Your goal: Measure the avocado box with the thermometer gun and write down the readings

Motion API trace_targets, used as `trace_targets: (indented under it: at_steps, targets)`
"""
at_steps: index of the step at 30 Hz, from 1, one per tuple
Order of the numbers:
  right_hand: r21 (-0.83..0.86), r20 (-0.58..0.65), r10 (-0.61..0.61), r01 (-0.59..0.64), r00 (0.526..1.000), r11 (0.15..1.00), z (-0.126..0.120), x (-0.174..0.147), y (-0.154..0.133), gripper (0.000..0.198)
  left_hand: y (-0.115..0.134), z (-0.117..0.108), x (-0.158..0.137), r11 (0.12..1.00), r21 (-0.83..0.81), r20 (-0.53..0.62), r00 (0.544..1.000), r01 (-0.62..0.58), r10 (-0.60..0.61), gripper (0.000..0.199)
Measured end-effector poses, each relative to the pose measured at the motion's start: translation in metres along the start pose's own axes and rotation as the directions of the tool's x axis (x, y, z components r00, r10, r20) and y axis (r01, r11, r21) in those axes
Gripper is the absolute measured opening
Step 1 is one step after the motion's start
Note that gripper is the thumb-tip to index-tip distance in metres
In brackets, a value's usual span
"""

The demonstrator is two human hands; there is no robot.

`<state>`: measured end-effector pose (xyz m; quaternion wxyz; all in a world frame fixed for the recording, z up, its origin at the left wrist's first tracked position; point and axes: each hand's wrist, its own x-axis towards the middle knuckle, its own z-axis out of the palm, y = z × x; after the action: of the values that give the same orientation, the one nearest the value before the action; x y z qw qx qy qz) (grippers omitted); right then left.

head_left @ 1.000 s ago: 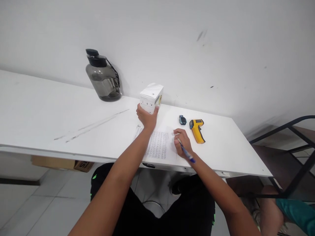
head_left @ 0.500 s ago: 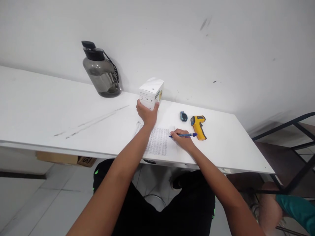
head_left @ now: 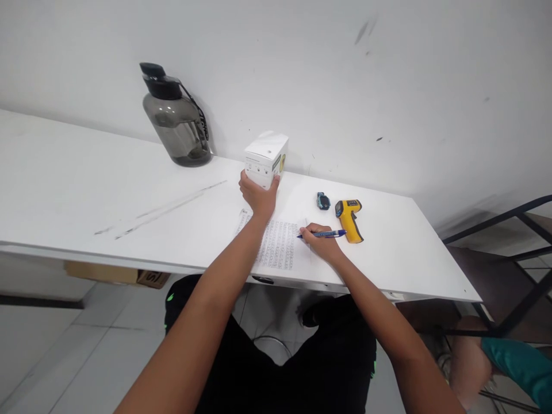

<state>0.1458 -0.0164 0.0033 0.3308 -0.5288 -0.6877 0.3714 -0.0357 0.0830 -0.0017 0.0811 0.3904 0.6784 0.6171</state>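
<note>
My left hand (head_left: 259,196) grips the near lower part of a white box (head_left: 266,148) that stands upright near the wall. Printed symbols show on its front, and a yellow mark on its right side. A blue pen (head_left: 325,233) is pinched in my right hand (head_left: 321,238), its tip at the paper's right part. Beneath my left forearm lies the sheet of paper (head_left: 280,244), covered with columns of dense writing; the forearm hides part of it. To the right of the box rest a small blue-black watch (head_left: 323,200) and a yellow infrared thermometer gun (head_left: 349,221).
A large grey water bottle (head_left: 176,126) stands at the back left of the white table (head_left: 86,184), against the wall. A cardboard box (head_left: 103,272) sits below the table's left side. Black metal railing (head_left: 495,221) and another person's leg (head_left: 468,359) are at the right.
The view has shifted slightly, moving the tabletop things a little upward in the picture. Both hands keep their holds on the box and the pen.
</note>
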Motion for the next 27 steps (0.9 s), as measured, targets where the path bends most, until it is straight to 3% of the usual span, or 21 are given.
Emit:
trace_targets:
  at_steps: [5,12,22,25,27]
  targets:
    - [-0.020,-0.033,-0.005,0.005,0.999,1.000,0.000,0.001,0.001,0.033,-0.001,0.000,0.000,1.000,-0.002,0.000,1.000,0.004,-0.004,0.090]
    - [-0.017,0.028,0.000,0.001,1.000,1.000,-0.002,0.000,-0.002,0.034,0.003,-0.003,-0.001,1.000,-0.005,0.017,1.000,0.002,-0.002,0.090]
    - [-0.009,-0.031,-0.029,0.029,0.999,1.000,-0.003,0.003,0.004,0.035,0.008,-0.004,-0.001,0.998,0.067,-0.008,1.000,0.011,-0.011,0.095]
    - [-0.024,-0.042,-0.040,0.039,0.998,0.999,-0.004,0.005,0.006,0.034,0.041,-0.028,-0.007,0.985,0.114,-0.034,0.990,-0.131,0.136,0.107]
    - [-0.036,-0.034,-0.050,0.049,0.998,0.998,-0.005,0.007,0.006,0.034,0.072,-0.061,-0.022,0.936,0.069,0.018,0.939,-0.344,0.344,0.097]
